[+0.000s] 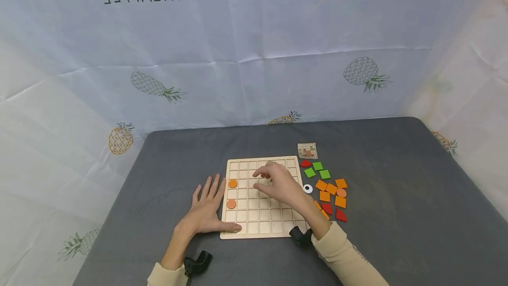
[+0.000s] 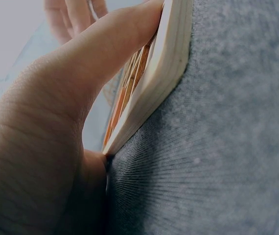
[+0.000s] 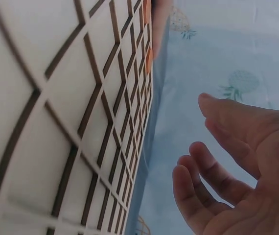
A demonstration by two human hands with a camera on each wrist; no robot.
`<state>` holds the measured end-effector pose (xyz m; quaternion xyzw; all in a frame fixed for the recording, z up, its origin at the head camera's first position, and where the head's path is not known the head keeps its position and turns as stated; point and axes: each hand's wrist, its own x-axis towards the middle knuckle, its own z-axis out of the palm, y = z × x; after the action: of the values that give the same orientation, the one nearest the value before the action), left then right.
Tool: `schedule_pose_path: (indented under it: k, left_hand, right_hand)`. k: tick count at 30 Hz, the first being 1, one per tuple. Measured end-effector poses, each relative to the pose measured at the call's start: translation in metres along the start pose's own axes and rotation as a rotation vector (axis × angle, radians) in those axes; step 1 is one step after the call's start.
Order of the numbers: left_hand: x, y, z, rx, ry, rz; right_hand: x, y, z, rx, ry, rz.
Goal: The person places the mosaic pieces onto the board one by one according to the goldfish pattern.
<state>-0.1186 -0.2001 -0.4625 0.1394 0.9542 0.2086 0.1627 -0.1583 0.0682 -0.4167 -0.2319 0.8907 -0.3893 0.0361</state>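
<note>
in the head view, the grid board [image 1: 254, 211] lay on the surface [image 1: 401, 189], nearer its left edge than its right, bearing two orange discs [image 1: 233, 183]. the left hand [image 1: 208, 213] had its fingers spread; the right hand [image 1: 281, 184] hung over the grid board. in the left wrist view, the thumb rested on the rim. in the right wrist view, the fingers curved loosely, parted from the thumb.

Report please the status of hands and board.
Left hand touching board. Right hand empty, above board, hiding part of it. Two orange discs along its left side.
</note>
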Motion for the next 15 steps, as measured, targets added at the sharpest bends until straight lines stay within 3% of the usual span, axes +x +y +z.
schedule_pose_path:
  k: [15]
  left_hand:
    - [-0.001,-0.002,0.002,-0.010,-0.001,0.013]
  right_hand:
    - [-0.042,0.028,-0.034,-0.017,0.066,-0.049]
